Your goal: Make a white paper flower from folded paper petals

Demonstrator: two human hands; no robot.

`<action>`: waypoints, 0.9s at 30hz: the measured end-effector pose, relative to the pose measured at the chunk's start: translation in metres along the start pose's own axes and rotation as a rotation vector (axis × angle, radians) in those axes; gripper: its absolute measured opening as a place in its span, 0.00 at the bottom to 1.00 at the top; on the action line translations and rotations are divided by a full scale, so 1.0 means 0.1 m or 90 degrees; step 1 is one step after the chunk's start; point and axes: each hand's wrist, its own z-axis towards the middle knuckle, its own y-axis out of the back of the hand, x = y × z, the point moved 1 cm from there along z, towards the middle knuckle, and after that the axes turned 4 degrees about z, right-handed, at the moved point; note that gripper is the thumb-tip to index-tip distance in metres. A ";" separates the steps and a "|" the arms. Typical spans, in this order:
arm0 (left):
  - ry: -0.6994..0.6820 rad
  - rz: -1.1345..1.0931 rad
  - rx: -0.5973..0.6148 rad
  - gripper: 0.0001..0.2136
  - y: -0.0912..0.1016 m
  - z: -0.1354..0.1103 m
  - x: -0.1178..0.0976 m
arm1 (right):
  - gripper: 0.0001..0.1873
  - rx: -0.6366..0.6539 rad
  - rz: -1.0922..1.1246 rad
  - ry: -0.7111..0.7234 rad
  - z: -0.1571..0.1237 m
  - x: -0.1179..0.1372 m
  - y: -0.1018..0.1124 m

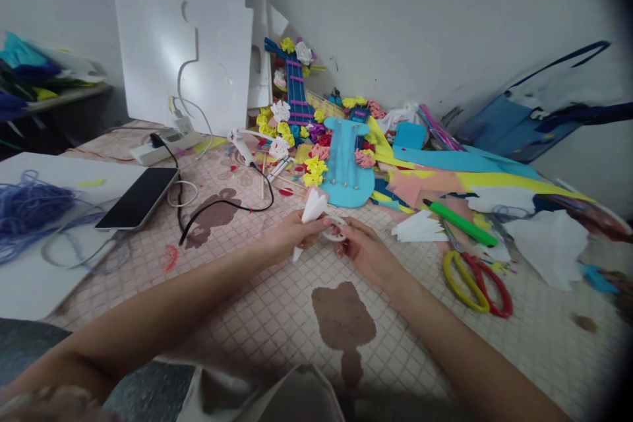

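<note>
My left hand (291,234) is closed on a folded white paper piece (312,210), pinching it so that it points up. My right hand (363,247) is closed on a small roll of clear tape (336,227), held right against the paper. Both hands hover low over the checked mat (277,316) in the middle of the view.
Red and yellow scissors (475,277), a green marker (462,223) and white paper pieces (418,227) lie to the right. A light blue foam guitar (346,165) with paper flowers sits behind. A phone (138,196), a black cable and blue yarn (30,201) lie to the left.
</note>
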 end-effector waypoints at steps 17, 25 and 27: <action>0.008 -0.006 0.000 0.18 0.00 -0.01 -0.01 | 0.07 0.066 -0.238 0.081 -0.02 0.03 -0.06; 0.057 -0.140 -0.004 0.15 0.01 0.01 -0.04 | 0.11 0.066 -0.223 0.130 0.00 -0.02 0.02; 0.073 -0.168 0.002 0.15 0.02 0.02 -0.05 | 0.12 0.079 -0.219 0.126 0.02 -0.02 0.05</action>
